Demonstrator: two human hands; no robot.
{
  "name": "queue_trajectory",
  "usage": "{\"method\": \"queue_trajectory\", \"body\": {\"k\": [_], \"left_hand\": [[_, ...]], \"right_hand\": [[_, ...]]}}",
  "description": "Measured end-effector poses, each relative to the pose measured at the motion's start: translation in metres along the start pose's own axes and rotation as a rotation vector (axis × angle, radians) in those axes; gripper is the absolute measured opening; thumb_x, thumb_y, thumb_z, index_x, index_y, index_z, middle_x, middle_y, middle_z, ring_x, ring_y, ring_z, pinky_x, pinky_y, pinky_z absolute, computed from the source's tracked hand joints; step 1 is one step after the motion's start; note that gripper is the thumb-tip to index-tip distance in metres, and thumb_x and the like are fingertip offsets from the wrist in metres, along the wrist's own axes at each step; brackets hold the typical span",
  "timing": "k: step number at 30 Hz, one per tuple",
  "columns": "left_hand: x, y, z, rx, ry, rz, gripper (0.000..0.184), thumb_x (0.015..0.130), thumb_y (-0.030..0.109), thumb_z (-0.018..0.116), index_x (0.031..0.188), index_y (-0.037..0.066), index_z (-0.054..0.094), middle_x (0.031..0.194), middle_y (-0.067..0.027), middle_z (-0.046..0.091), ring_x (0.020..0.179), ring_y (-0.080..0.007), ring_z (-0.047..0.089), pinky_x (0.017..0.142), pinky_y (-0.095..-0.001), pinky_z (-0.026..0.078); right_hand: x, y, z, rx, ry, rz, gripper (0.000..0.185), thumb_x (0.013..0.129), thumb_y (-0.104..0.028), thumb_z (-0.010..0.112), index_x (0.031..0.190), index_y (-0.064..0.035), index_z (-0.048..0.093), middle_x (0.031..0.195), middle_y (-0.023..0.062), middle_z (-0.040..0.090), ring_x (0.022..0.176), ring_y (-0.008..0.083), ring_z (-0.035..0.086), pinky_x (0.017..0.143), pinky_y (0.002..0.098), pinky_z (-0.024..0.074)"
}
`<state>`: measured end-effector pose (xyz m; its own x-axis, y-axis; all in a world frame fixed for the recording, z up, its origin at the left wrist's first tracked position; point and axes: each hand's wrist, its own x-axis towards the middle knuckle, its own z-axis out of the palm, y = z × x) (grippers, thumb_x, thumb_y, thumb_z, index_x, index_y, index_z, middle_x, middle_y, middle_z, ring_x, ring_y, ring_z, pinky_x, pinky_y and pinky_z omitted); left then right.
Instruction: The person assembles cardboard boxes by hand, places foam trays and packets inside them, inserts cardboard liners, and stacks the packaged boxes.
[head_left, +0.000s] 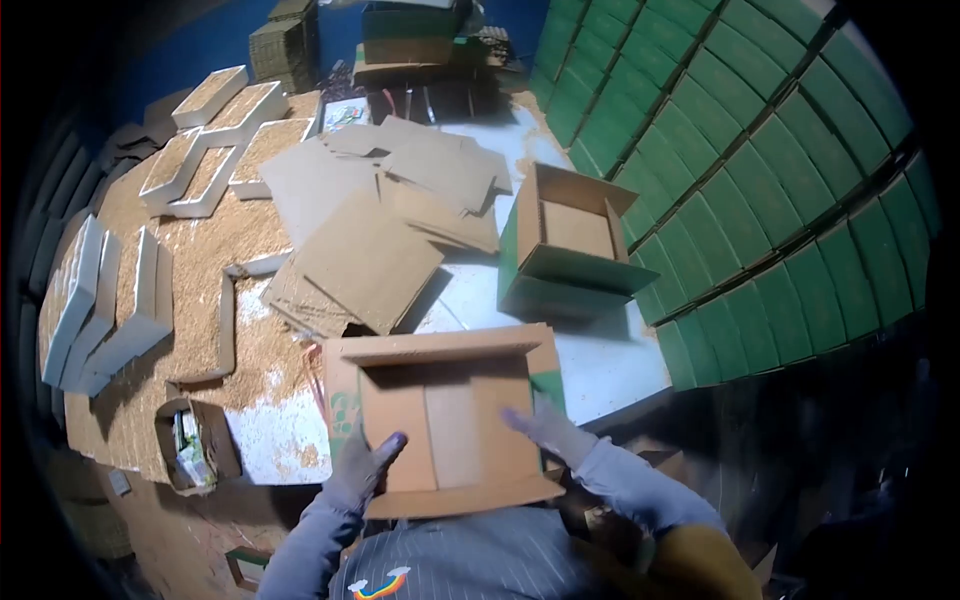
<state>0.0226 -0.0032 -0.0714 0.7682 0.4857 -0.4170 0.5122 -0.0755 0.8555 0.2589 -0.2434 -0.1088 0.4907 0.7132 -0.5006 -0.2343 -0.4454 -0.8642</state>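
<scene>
An open cardboard box (450,435) with green printed outer sides sits in front of my body, at the near edge of the table. Its top flaps stand spread, and a paler strip runs across the inside bottom. At its left wall is my left hand (362,468), thumb over the edge and fingers along the outside. My right hand (552,428), slightly blurred, grips the right wall with its thumb over the inside. Beyond lies a pile of flat cardboard sheets (370,260). A second open green box (575,235) stands to its right, with cardboard inside.
Stacked green boxes (740,190) form a wall on the right. White trays (205,165) and loose tan grains (190,260) cover the table's left part. A small carton (200,450) of packets stands at the near left. Another green box (410,35) is at the back.
</scene>
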Motion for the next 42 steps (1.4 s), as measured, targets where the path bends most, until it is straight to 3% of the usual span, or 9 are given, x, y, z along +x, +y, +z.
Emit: {"method": "queue_trajectory", "body": {"k": [11,16,18,24,34,38,40,41,42], "left_hand": [[0.136,0.144,0.041,-0.202,-0.002,0.445,0.047,0.102,0.026,0.052,0.138,-0.004,0.048,0.122,-0.0142,0.063,0.103,-0.0177,0.06,0.088,-0.0301,0.05],[0.309,0.19,0.115,-0.181,-0.187,-0.045,0.128,0.075,0.078,0.062,0.154,-0.004,0.004,0.156,-0.0242,0.027,0.141,-0.031,0.032,0.107,-0.0398,0.036],[0.396,0.132,0.173,-0.295,-0.266,-0.04,0.123,0.072,0.06,0.08,0.154,-0.003,0.012,0.149,-0.0223,0.039,0.133,-0.0307,0.043,0.103,-0.0381,0.042],[0.455,0.076,0.175,-0.455,-0.579,0.264,0.074,0.091,0.033,0.071,0.146,0.003,0.032,0.119,-0.0128,0.061,0.101,-0.0224,0.062,0.087,-0.0343,0.051],[0.373,0.134,0.16,-0.13,0.301,0.177,0.048,0.092,0.026,0.064,0.13,0.001,0.049,0.121,-0.0203,0.058,0.109,-0.0325,0.057,0.096,-0.0417,0.045],[0.225,0.127,0.129,0.009,0.531,0.686,0.05,0.093,0.018,0.059,0.137,-0.002,0.046,0.137,-0.0256,0.049,0.131,-0.0399,0.044,0.113,-0.044,0.033],[0.145,0.095,0.105,0.371,0.465,0.672,0.053,0.096,0.028,0.057,0.141,0.001,0.044,0.14,-0.0249,0.046,0.134,-0.0409,0.039,0.115,-0.0475,0.029],[0.123,0.056,0.098,0.485,0.427,0.644,0.059,0.095,0.031,0.058,0.143,0.002,0.041,0.144,-0.0257,0.042,0.137,-0.043,0.035,0.115,-0.0506,0.027],[0.092,0.028,0.085,0.562,0.406,0.555,0.063,0.094,0.034,0.059,0.144,0.003,0.039,0.145,-0.0254,0.041,0.137,-0.0437,0.034,0.115,-0.0519,0.025]], "right_hand": [[-0.1,0.009,-0.139,0.572,0.56,-0.292,0.056,0.095,-0.039,0.061,0.137,-0.0064,0.045,0.126,0.0084,0.058,0.115,0.0208,0.058,0.099,0.0395,0.0494],[-0.124,-0.113,-0.235,0.455,1.01,-0.808,0.052,0.098,-0.035,0.058,0.136,-0.003,0.044,0.127,0.0094,0.055,0.112,0.0195,0.058,0.094,0.0364,0.0499],[-0.103,-0.125,-0.282,0.222,1.121,-0.907,0.051,0.097,-0.032,0.061,0.135,-0.0024,0.045,0.126,0.0099,0.055,0.109,0.0181,0.058,0.092,0.034,0.0505],[0.014,-0.159,-0.319,0.285,0.433,-0.393,0.053,0.094,-0.033,0.065,0.133,-0.0015,0.049,0.12,0.0089,0.06,0.107,0.017,0.06,0.092,0.0315,0.0495],[0.125,-0.075,-0.302,0.617,0.355,-0.304,0.035,0.099,-0.036,0.052,0.117,-0.0061,0.055,0.095,0.0064,0.056,0.088,0.0182,0.056,0.076,0.0358,0.0483],[0.059,0.011,-0.257,0.562,0.518,-0.064,0.029,0.102,-0.033,0.045,0.101,-0.0087,0.06,0.07,0.0045,0.055,0.066,0.0186,0.056,0.059,0.0389,0.0492],[0.058,0.079,-0.198,1.106,-0.452,0.189,0.043,0.098,-0.051,0.051,0.11,-0.0105,0.059,0.07,0.0024,0.053,0.069,0.0183,0.057,0.056,0.0321,0.0476],[0.053,0.082,-0.162,0.631,0.229,0.404,0.059,0.096,-0.06,0.048,0.127,-0.0097,0.052,0.089,0.0064,0.062,0.082,0.0204,0.06,0.064,0.0296,0.0516],[0.068,0.122,-0.153,0.567,0.139,0.272,0.071,0.096,-0.065,0.042,0.14,-0.009,0.042,0.122,0.0121,0.06,0.105,0.0239,0.061,0.081,0.0328,0.0542]]}}
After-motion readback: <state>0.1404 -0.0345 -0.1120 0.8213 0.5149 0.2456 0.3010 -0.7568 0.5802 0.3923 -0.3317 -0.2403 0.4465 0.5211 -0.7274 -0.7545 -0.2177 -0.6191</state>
